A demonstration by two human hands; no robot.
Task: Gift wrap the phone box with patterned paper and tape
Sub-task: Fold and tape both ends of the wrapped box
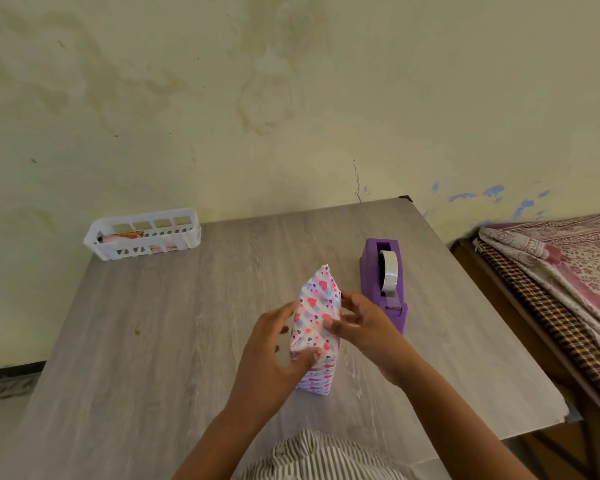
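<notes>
**Folding the top end, tape waiting on my right**

The tabletop (153, 341) fills most of what I see, grey wood grain, pushed against a stained wall. A bed (568, 271) with patterned covers sits off its right edge. At the far left corner of the tabletop stands a white basket (142, 233) with something printed lying in it; I cannot tell what.

The phone box (317, 334), already covered in heart-patterned paper, stands on end near the middle of the tabletop, right in front of me. Its long axis runs upright, tilted a little away from me, with the unfinished paper end on top rising to a point.

Just beside it on the right, near but apart, is the purple tape dispenser (383, 285), its roll showing and the cutter end turned toward me.

My left hand (274, 355) grips the box from the left side, fingers curled round it and thumb pressed on the near face. My right hand (357, 323) pinches the paper on the right of the upper end, fingers bent onto the fold.

I judge the coming move is a reach for tape: the dispenser lies just beyond my right hand, the nearer one. Nothing stands between them, but my left hand must then hold the fold alone or it may spring open.
</notes>
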